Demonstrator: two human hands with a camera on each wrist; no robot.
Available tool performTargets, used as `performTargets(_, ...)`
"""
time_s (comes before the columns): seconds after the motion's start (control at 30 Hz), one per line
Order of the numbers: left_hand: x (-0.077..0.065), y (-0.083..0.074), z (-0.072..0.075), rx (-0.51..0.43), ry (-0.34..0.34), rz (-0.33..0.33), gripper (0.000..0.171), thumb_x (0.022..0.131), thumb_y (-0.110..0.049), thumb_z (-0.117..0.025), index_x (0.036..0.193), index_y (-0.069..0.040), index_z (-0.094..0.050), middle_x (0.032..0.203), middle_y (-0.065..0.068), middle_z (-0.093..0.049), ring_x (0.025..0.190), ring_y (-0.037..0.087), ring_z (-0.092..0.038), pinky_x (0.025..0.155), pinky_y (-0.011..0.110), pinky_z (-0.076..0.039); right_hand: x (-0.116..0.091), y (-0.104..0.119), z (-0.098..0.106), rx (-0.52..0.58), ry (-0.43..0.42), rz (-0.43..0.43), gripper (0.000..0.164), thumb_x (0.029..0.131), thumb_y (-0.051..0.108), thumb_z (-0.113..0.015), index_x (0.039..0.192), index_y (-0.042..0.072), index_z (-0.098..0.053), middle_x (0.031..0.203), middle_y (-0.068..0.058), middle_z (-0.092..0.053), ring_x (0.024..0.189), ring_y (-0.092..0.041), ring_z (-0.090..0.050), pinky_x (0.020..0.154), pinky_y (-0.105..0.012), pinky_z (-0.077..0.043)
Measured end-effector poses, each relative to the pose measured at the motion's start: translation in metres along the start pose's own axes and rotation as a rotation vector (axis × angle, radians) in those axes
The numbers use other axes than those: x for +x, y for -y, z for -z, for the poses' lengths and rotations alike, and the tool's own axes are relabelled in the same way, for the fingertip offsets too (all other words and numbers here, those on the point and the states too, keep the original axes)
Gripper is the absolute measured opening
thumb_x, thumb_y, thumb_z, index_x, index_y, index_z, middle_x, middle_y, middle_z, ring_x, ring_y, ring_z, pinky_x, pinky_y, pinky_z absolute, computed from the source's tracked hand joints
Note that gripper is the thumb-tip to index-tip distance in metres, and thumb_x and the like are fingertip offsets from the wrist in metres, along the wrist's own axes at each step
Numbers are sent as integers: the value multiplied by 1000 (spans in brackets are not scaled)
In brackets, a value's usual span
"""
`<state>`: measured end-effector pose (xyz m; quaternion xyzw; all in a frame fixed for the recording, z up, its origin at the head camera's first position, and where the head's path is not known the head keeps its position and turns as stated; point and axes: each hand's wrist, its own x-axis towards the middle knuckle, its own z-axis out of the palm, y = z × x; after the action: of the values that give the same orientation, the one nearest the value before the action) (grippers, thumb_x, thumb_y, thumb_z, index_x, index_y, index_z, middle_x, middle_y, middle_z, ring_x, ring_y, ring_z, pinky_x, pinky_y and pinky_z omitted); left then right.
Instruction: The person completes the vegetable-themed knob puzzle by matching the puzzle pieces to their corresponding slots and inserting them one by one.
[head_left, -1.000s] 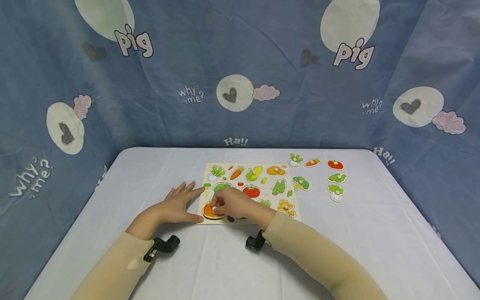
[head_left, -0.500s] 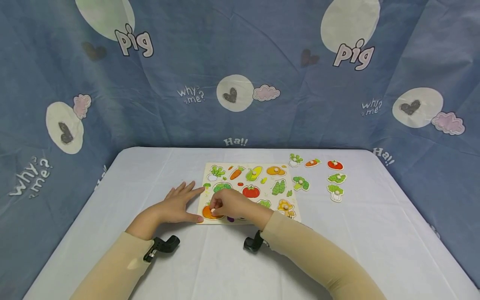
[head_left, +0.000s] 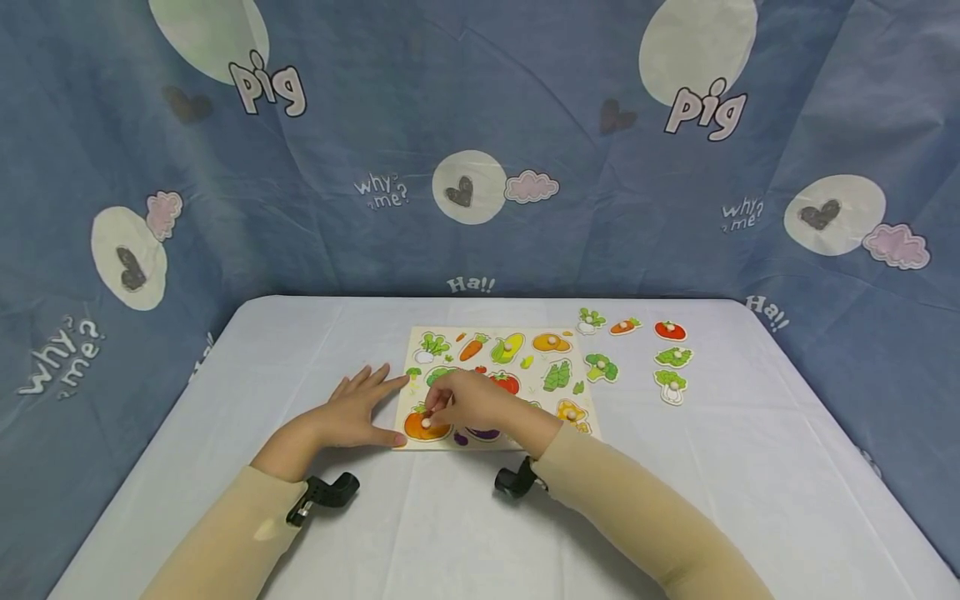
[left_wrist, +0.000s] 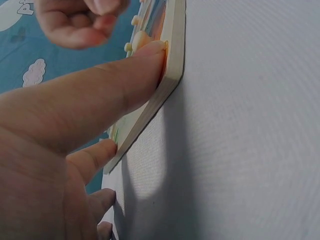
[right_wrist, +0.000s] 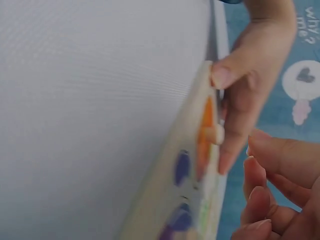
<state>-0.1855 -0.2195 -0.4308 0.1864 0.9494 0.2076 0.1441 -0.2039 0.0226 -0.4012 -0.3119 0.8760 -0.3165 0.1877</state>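
A wooden vegetable puzzle board (head_left: 531, 383) lies on the white table. In the head view my left hand (head_left: 348, 412) spreads its fingers at the board's left side; its thumb presses the near left corner, plain in the left wrist view. The orange pumpkin piece (head_left: 415, 430) with its pale knob lies in that corner, flat on the board. My right hand (head_left: 480, 404) hovers over it. In the right wrist view the right fingers (right_wrist: 287, 155) are loosely bent, apart from the knob (right_wrist: 215, 134), with nothing between them.
Right of the board lie loose knobbed pieces: a radish (head_left: 590, 320), a carrot (head_left: 626, 326), a tomato (head_left: 670, 331), a broccoli (head_left: 602, 367), a green leafy piece (head_left: 674, 357) and a white-stemmed cabbage (head_left: 671, 386). Blue patterned cloth (head_left: 480, 100) hangs behind the table.
The pumpkin piece, pinched by its knob and raised at first, now sits flat in the board. My right hand has let go and lifted slightly off. My left hand has stayed put.
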Motion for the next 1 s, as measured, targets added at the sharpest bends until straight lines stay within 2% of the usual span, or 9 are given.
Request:
performTargets(0.17, -1, -2, 2, 1, -5, 1, 102, 76, -60, -77, 156, -14, -36, 163, 27, -14, 148, 53, -4, 114, 71, -1, -12, 1, 15, -1, -3, 12, 7, 92, 20, -75, 98, 17, -73, 83, 10, -64, 73, -11, -57, 68, -24, -50)
performTargets(0.33, -1, -3, 2, 5, -7, 5, 102, 76, -60, -78, 156, -13, -36, 163, 28, -15, 148, 53, -4, 115, 70, -1, -26, -3, 31, 16, -9, 27, 13, 93, 18, -73, 105, 11, -73, 85, 7, -64, 73, -15, -57, 67, -25, -49)
performTargets(0.53, 0, -2, 0, 5, -16, 5, 102, 75, -59, -79, 156, -14, -36, 163, 27, -15, 148, 52, -4, 115, 70, -1, -46, -11, 54, 37, -72, 18, 15, 94, 17, -72, 108, 11, -71, 91, 4, -64, 75, -17, -56, 67, -27, -51)
performTargets(0.77, -1, -5, 2, -8, -9, 5, 102, 75, -58, -79, 156, -13, -36, 163, 27, -15, 148, 52, -3, 115, 69, -1, -62, -37, 76, 24, -183, -48, 19, 93, 17, -73, 110, 9, -73, 96, 3, -65, 85, -21, -55, 69, -32, -50)
performTargets(1.0, -2, -5, 2, -6, -13, 8, 102, 75, -58, -80, 156, -13, -37, 163, 27, -15, 148, 52, -4, 116, 69, -1, -78, -65, 89, 36, -245, -93, 18, 94, 17, -72, 109, 7, -72, 97, -2, -65, 86, -24, -54, 67, -34, -49)
